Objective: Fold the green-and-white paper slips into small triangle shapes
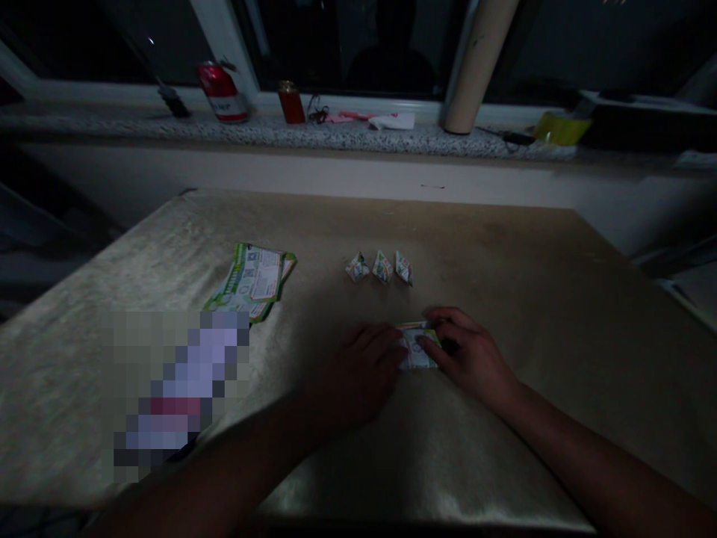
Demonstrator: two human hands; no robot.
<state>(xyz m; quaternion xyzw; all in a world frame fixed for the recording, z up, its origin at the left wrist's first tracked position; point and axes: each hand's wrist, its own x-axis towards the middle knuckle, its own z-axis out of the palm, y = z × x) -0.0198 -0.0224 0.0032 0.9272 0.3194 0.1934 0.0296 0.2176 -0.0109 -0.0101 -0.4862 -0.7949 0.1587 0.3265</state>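
A small printed paper (421,356), folded, white and green, lies on the table between my hands. The fingers of my left hand (364,366) are closed over its left end, pressing it down. My right hand (473,355) pinches the right end, thumb on top and fingers at the far edge. Just beyond stand three small folded paper pieces in a row: a left one (357,267), a middle one (382,267) and a right one (402,268). Off to the left, a pile of green and white printed sheets (261,276) rests on the table.
A blurred-out, pixelated object (190,381) lies near the sheets on the table (493,239). Along the windowsill (263,131) behind stand a red can (221,91), a red-orange jar (291,102), a cardboard tube (479,67) and a yellow tape roll (562,128).
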